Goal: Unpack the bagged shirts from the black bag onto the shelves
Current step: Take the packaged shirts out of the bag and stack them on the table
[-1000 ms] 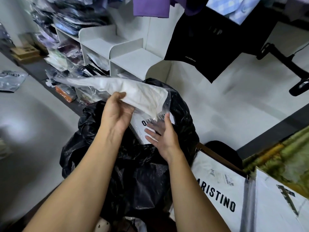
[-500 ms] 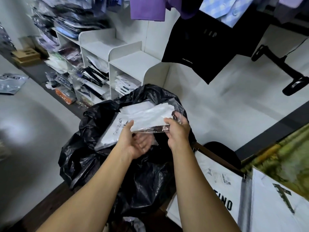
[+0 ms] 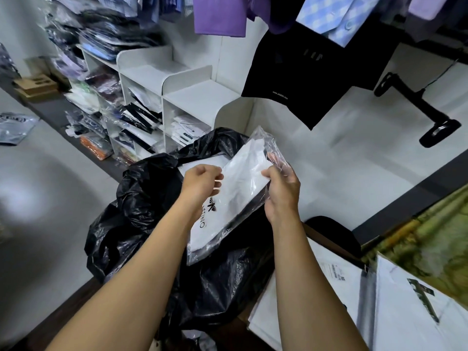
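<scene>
The left hand point(image 3: 202, 183) pinched one edge of the bagged shirt point(image 3: 243, 188); the right hand point(image 3: 281, 191) curled round the opposite edge. It was held tilted above the open black bag point(image 3: 141, 211), short of the shelves point(image 3: 187, 97). Risk, as judged: the slick film could slide from the pinch, dropping it back inside.

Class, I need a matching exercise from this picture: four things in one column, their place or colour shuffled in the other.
1 bagged shirt
2 black bag
3 shelves
4 purple shirt

a hanging overhead
b white, against the wall
c gripped by left hand and right hand
d crumpled, beneath the forearms

Pairs: 1-c, 2-d, 3-b, 4-a
</scene>
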